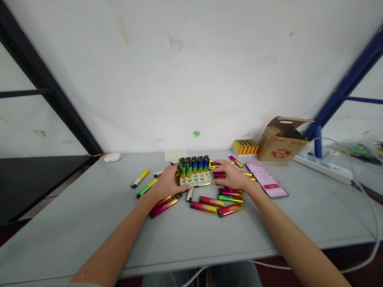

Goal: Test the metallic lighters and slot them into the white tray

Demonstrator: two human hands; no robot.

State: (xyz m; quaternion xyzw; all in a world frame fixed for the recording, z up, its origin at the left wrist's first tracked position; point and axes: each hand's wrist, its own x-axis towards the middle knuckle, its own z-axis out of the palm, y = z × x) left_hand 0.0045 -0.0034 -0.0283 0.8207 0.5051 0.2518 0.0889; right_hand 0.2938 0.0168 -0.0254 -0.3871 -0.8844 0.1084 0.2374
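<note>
We have a rack [196, 180] between our left fingers [172, 171] and right fingers [218, 169], upright lighters [194, 165] in its rear rows; loose lighters [203, 207] lie before both; behind the left, a tray [176, 154]; rightward, a phone [268, 180], a box [277, 148] behind it.

Grey table [107, 235] w/ loose colored lighters (prob.) [203, 207], phone [267, 180], open cardbd box [279, 146], pwr strip [324, 168].

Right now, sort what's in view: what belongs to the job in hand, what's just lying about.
Likely the job:
- pale rack between left hand and right hand
- upright lighters in it
- loose lighters
- perhaps the rear tray, orange upright pieces and cardboard box

Apparently just lying about:
- phone
- small white case
- power strip
</note>
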